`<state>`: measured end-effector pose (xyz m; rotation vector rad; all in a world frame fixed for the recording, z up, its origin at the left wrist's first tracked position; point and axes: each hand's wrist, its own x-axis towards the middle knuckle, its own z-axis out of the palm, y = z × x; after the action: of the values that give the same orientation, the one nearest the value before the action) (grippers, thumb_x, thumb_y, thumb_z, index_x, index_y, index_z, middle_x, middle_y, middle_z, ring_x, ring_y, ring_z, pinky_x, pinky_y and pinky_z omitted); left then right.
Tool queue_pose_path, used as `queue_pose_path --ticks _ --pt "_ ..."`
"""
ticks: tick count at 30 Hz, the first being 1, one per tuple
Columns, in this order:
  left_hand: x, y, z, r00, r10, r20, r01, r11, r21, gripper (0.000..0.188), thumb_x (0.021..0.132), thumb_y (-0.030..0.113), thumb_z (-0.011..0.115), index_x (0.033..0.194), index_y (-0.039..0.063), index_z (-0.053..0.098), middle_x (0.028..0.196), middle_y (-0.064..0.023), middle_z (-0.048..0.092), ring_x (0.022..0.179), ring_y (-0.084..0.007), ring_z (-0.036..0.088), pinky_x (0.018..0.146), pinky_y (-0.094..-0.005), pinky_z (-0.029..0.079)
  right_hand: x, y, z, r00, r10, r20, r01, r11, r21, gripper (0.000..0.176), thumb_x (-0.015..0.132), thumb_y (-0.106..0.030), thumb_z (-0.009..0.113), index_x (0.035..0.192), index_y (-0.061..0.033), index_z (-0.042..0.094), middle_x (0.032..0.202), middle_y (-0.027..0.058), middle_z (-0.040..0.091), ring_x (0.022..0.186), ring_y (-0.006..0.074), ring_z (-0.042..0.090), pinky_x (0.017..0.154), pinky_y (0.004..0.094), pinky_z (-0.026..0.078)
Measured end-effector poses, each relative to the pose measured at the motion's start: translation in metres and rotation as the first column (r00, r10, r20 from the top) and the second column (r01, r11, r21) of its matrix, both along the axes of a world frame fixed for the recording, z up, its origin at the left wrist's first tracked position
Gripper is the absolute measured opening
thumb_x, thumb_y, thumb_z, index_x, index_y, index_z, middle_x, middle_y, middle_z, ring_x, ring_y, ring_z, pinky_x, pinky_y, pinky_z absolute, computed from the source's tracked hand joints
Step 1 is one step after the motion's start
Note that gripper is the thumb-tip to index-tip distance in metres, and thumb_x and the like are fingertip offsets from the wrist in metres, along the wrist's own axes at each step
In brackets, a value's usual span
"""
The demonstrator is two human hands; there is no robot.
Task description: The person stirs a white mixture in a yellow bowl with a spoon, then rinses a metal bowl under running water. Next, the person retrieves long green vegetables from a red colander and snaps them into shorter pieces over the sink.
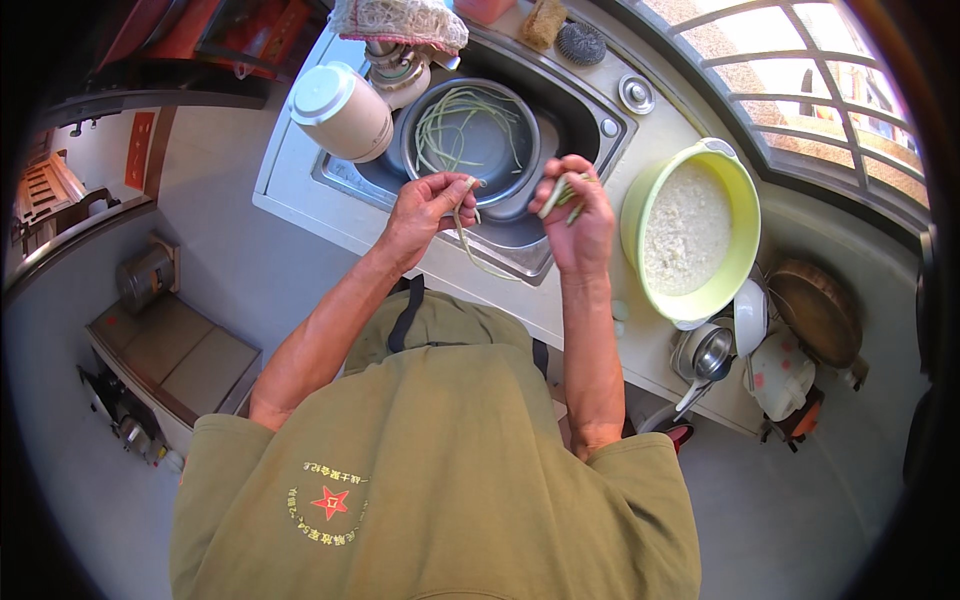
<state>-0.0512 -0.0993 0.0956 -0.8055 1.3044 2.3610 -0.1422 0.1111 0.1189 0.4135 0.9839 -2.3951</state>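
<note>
My left hand (427,214) pinches a long green bean (466,241) between thumb and fingers, and the rest of the bean hangs down over the sink's front rim. My right hand (581,229) is curled around several short bean pieces (553,198); its fingers look slightly blurred. Beyond both hands, a round stainless steel basin (534,154) sits in the metal sink (559,120). Several long, thin beans (450,127) lie loosely in that basin, mostly on its left side.
A pale green tub (634,232) with a whitish, grainy mass stands right of my right hand. Left of the basin is a beige lidded container (345,120). Ladles and bowls (709,352) crowd the counter's right end. A scouring pad (581,43) and sink strainer (636,94) lie behind the sink.
</note>
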Motion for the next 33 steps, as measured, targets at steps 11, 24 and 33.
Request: queue_pose_path --ticks 11,24,33 --pt "-0.003 0.007 -0.002 1.000 -0.001 -0.012 0.001 1.000 0.005 0.026 0.108 0.027 0.061 0.116 0.003 0.070 0.096 -0.0002 0.069 0.084 -0.0087 0.068 0.080 -0.0282 0.061 0.028 -0.044 -0.006 0.727 0.519 -0.450 0.143 0.526 0.838 0.010 0.090 -0.009 0.078 0.097 -0.0023 0.074 0.078 0.0085 0.073 0.063 0.0149 0.068 0.060 0.0292 0.053" --pt "-0.013 0.007 -0.004 0.975 0.215 0.054 -0.221 0.963 0.157 0.021 0.106 0.022 0.064 0.113 0.004 0.070 0.109 -0.0089 0.071 0.103 -0.0197 0.068 0.091 -0.0409 0.061 0.063 -0.026 -0.012 0.529 0.720 -0.449 0.170 0.429 0.887 0.008 0.083 -0.007 0.075 0.086 -0.0090 0.068 0.073 0.0095 0.070 0.059 0.0276 0.070 0.056 0.0374 0.054" --pt "-0.012 -0.041 -0.018 0.908 0.407 0.102 -0.419 0.888 0.191 0.024 0.103 0.023 0.068 0.115 0.003 0.066 0.110 -0.0117 0.070 0.104 -0.0241 0.070 0.093 -0.0476 0.062 0.060 0.049 -0.037 0.645 0.746 -0.168 0.096 0.139 0.986 0.010 0.086 -0.017 0.077 0.086 -0.0085 0.070 0.065 0.0120 0.069 0.061 0.0274 0.072 0.059 0.0387 0.055"
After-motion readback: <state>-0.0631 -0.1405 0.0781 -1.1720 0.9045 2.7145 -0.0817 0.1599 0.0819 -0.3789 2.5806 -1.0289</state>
